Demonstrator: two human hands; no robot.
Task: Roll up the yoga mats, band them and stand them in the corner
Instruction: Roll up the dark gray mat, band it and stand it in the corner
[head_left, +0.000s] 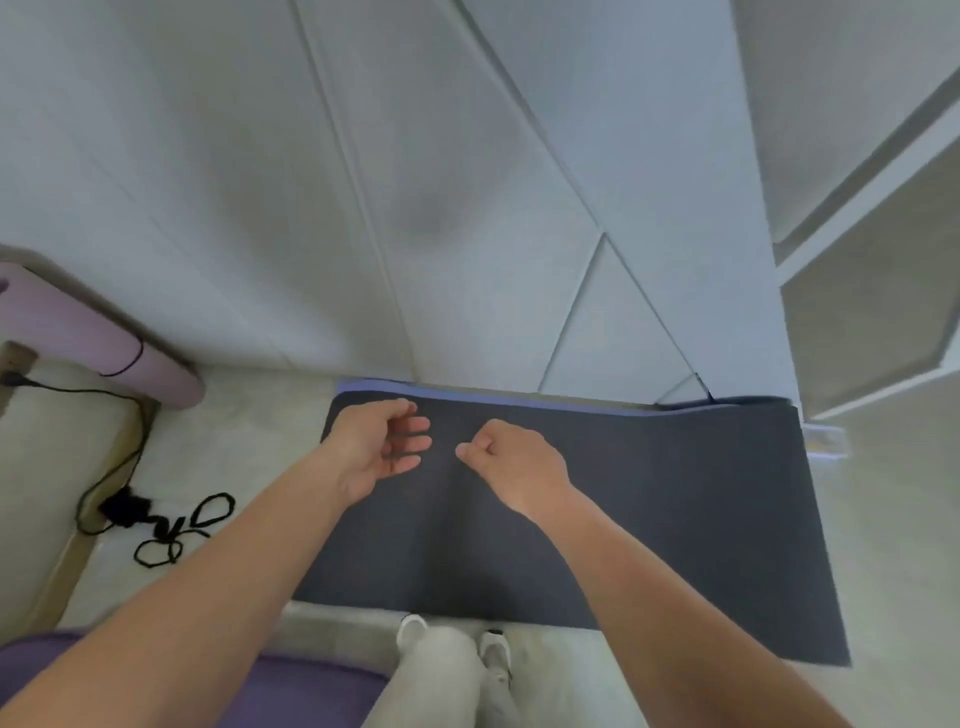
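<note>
A dark grey yoga mat (675, 509) lies flat on the floor, with a blue-violet edge showing along its far side by the wall. My left hand (371, 449) hovers over the mat's far left part, fingers loosely curled and apart, holding nothing. My right hand (511, 460) is beside it over the mat's middle, closed into a loose fist with nothing visible in it. A pink rolled mat (93, 338) with a black band around it leans in the corner at the left. Several black elastic bands (182, 530) lie in a loose tangle on the floor left of the grey mat.
A purple mat (291, 691) lies at the bottom left under my left arm. A black cable (111, 457) runs from the left wall across the floor. White panelled wall stands behind the mat, a white door frame (831, 244) at the right. My white shoes (493, 644) stand at the mat's near edge.
</note>
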